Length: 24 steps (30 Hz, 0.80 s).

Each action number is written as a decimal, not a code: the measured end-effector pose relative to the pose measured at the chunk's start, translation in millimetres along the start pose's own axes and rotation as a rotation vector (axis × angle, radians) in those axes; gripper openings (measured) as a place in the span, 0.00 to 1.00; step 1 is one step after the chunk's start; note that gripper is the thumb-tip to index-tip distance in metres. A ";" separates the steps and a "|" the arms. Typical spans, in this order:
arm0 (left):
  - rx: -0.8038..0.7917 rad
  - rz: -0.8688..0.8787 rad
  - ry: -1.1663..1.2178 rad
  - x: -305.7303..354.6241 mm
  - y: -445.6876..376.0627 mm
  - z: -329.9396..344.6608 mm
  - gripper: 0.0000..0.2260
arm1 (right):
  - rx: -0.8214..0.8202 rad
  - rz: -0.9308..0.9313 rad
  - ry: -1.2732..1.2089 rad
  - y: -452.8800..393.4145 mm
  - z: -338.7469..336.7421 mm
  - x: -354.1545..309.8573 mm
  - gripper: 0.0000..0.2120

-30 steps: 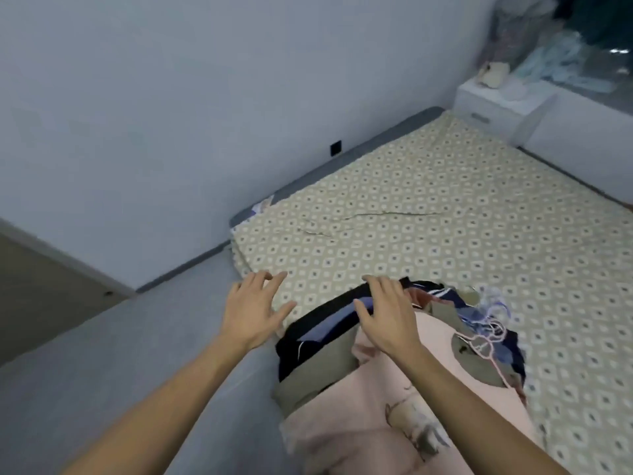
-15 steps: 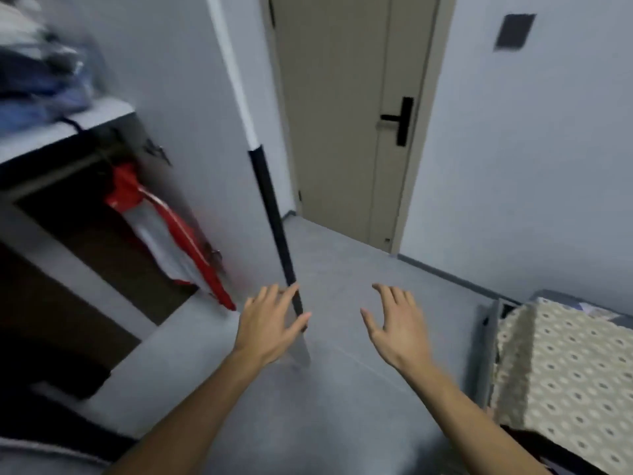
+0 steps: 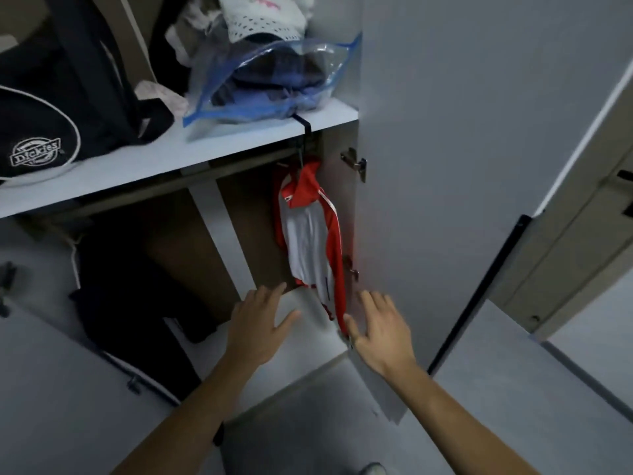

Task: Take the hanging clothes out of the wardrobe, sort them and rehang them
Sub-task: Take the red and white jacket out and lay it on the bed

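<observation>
Both flat-fingered hands, left point(image 3: 262, 325) and right point(image 3: 380, 329), now beside glossy red-white jacket point(image 3: 310, 234).

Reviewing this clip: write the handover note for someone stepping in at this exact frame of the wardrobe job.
Left hand: open, holding nothing, raised in front of the wardrobe's hanging space.
Right hand: open, holding nothing, its thumb next to the hem of the red and white jacket; contact unclear.
The jacket hangs on a hanger from a hook over the shelf edge, by the open door.
Done: no other hanging garments are visible here.
Left: unhook the jacket, then sort and rehang. Dark items low on the left are too dim to identify.
</observation>
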<state>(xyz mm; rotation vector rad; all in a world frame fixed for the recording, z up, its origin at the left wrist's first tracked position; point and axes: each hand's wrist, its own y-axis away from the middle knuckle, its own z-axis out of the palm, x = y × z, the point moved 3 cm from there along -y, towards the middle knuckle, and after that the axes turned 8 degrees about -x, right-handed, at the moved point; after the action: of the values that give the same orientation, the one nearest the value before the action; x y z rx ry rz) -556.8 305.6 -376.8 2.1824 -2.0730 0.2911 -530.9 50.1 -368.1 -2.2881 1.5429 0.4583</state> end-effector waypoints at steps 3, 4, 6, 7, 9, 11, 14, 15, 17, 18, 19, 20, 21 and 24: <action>-0.022 -0.065 0.012 -14.9 -43.8 1.6 0.41 | -0.029 -0.016 -0.017 -57.9 3.9 6.1 0.21; -0.027 -0.088 0.024 -18.9 -58.4 1.9 0.40 | -0.037 -0.019 -0.029 -77.5 3.8 8.3 0.22; -0.015 -0.122 0.035 -26.2 -85.7 1.6 0.38 | -0.048 -0.041 -0.033 -114.0 2.1 9.4 0.22; -0.016 -0.133 0.038 -28.9 -99.2 -0.2 0.38 | -0.051 -0.054 -0.029 -131.7 0.7 8.3 0.22; -0.036 -0.145 0.065 -32.8 -125.9 -5.0 0.40 | -0.043 -0.072 -0.027 -163.5 -2.1 5.4 0.21; -0.061 -0.159 0.089 -34.0 -150.2 -9.8 0.43 | -0.035 -0.084 -0.017 -190.7 -2.4 1.6 0.21; -0.081 -0.138 0.140 -31.5 -188.4 -18.0 0.39 | -0.023 -0.097 -0.020 -228.2 2.3 -3.4 0.23; -0.079 -0.121 0.155 -31.6 -202.3 -19.8 0.36 | -0.010 -0.101 -0.022 -239.6 4.0 -5.6 0.23; -0.077 -0.092 0.187 -36.6 -232.3 -18.1 0.34 | 0.016 -0.100 -0.018 -262.9 8.8 -8.6 0.24; -0.083 -0.076 0.210 -40.4 -247.6 -15.8 0.35 | 0.031 -0.093 -0.007 -274.2 10.6 -10.4 0.24; -0.096 -0.056 0.238 -45.1 -262.2 -12.7 0.35 | 0.042 -0.079 0.004 -285.3 12.6 -11.6 0.25; -0.106 -0.031 0.262 -48.9 -275.7 -10.3 0.35 | 0.055 -0.064 0.008 -296.2 14.9 -12.3 0.25; -0.115 -0.013 0.279 -52.5 -288.5 -8.3 0.36 | 0.067 -0.044 0.005 -306.9 17.6 -12.1 0.24; -0.098 0.021 0.268 -61.6 -323.0 -9.1 0.38 | 0.064 0.000 -0.007 -334.7 23.0 -11.7 0.28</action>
<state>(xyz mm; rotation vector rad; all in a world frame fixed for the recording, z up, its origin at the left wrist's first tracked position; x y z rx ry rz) -238.0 385.8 -366.3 1.9457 -1.9226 0.4472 -225.2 187.5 -349.7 -2.2355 1.5323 0.4101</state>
